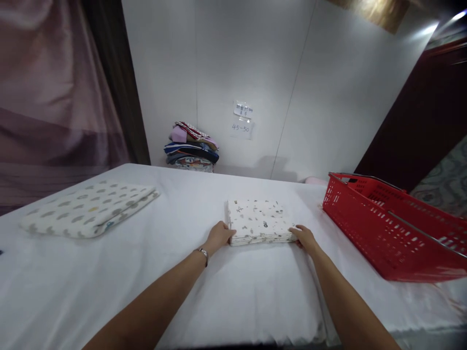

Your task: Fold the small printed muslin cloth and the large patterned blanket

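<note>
A folded white cloth with small prints [258, 221] lies on the white table [233, 291] in front of me. My left hand [219, 236] grips its near left corner, fingers curled against the edge, a bracelet on the wrist. My right hand [304, 237] holds the near right corner the same way. Both arms reach straight out from the table's front edge.
A red plastic basket [394, 228] stands at the right. A larger folded cloth with grey dots [89, 208] lies at the left. A pile of folded coloured cloths [191, 148] sits at the back by the white wall with paper notes [242, 119].
</note>
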Available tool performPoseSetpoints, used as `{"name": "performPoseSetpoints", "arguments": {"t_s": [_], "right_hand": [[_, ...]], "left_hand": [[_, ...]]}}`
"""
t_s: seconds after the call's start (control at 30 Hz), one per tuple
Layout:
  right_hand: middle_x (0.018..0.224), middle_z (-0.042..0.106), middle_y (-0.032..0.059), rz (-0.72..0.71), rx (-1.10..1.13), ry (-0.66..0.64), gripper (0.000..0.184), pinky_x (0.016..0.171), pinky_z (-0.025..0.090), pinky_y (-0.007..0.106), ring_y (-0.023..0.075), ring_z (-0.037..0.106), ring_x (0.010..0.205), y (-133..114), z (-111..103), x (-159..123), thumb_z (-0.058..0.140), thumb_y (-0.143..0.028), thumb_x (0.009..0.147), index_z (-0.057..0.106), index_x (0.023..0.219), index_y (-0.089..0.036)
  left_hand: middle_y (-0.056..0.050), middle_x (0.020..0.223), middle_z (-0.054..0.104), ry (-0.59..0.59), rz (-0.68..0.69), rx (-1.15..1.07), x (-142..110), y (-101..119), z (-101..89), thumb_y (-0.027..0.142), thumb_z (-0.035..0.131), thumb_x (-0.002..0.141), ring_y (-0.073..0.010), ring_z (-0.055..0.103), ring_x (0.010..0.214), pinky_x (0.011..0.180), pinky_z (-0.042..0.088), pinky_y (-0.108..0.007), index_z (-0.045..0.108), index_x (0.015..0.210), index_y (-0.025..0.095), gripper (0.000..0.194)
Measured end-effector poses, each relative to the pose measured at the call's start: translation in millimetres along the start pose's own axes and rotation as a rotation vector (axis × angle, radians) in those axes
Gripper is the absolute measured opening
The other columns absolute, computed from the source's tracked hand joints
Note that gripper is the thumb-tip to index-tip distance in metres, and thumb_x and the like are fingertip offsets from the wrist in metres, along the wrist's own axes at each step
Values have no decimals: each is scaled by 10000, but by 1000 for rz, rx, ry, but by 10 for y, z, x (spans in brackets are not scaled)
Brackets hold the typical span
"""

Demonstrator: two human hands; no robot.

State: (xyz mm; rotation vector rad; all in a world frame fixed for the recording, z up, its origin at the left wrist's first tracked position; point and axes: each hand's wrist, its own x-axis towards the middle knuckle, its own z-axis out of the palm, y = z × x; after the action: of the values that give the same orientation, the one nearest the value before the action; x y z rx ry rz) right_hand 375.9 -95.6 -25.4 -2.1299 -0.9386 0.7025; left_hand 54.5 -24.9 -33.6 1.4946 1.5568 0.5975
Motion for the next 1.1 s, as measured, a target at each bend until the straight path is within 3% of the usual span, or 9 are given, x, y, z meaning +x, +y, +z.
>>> {"name": "performPoseSetpoints", "arguments": {"t_s": [0.1, 0.17, 0.23, 0.33, 0.47, 0.57, 0.83, 0.97, 1.1], "right_hand": [[938, 647, 118, -60, -115, 56, 578, 681, 471, 304, 224, 623, 816, 24, -7, -26, 564, -427, 771, 489, 1258, -127], [1128, 592, 154, -205, -267, 152, 526, 861, 422, 359, 270, 540, 1069, -25, 6, -75, 546, -385, 793, 500, 1253, -133], [1232, 540, 150, -416, -373, 207, 464, 978, 339, 391, 271, 449, 1186, -129, 80, -164, 519, -336, 820, 513, 1245, -148], [1258, 539, 102, -666, -266, 83, 399, 1045, 280, 380, 240, 431, 1204, -363, 333, -372, 516, -308, 827, 559, 1204, -185], [1230, 566, 60, -854, -138, -157, 365, 1056, 277, 384, 230, 439, 1193, -636, 774, -666, 531, -299, 810, 600, 1162, -226], [1190, 592, 53, -957, -195, -228, 320, 1026, 313, 374, 213, 477, 1146, -670, 1009, -777, 498, -285, 832, 621, 1122, -228], [1131, 624, 61, -1046, -159, -114, 257, 1001, 316, 364, 198, 506, 1105, -487, 1147, -790, 467, -300, 872, 668, 1021, -239], [1015, 663, 48, -1008, -159, -129, 240, 946, 345, 338, 189, 549, 1012, -628, 1129, -815, 452, -265, 868, 679, 940, -228], [838, 672, 22, -926, -229, -183, 230, 763, 391, 262, 159, 576, 817, -901, 1177, -823, 448, -237, 847, 676, 819, -223]], "left_hand": [[-10, 669, 651, -12, 10, -36, -2, -27, -24, 337, 661, 704, -141, 628, 586, 473, 435, -188, 485, 821, 181, 263], [-5, 645, 637, -13, 23, -54, -21, -28, -40, 331, 657, 707, -137, 619, 573, 464, 427, -185, 482, 783, 181, 243], [1, 622, 624, -12, 36, -67, -53, -23, -44, 332, 654, 709, -130, 608, 562, 459, 418, -183, 482, 743, 181, 231], [13, 574, 598, -6, 42, -80, -100, -15, -30, 343, 656, 707, -123, 579, 528, 454, 407, -189, 484, 699, 183, 235], [17, 578, 592, -5, 27, -129, -125, -10, -20, 363, 642, 726, -114, 568, 524, 473, 421, -191, 491, 697, 180, 238], [-2, 636, 612, -9, -1, -191, -124, -4, -55, 384, 586, 775, -115, 591, 560, 494, 443, -190, 498, 727, 170, 236], [-25, 733, 625, -9, -28, -280, -54, 21, -134, 289, 523, 804, -97, 581, 555, 481, 442, -185, 528, 743, 151, 150], [-21, 651, 620, 6, -34, -273, -20, 6, -83, 295, 557, 781, -102, 565, 528, 473, 431, -190, 549, 701, 147, 168], [-13, 619, 624, 18, -28, -276, -13, -31, -60, 299, 563, 780, -102, 567, 531, 489, 441, -188, 581, 704, 149, 169]]}}
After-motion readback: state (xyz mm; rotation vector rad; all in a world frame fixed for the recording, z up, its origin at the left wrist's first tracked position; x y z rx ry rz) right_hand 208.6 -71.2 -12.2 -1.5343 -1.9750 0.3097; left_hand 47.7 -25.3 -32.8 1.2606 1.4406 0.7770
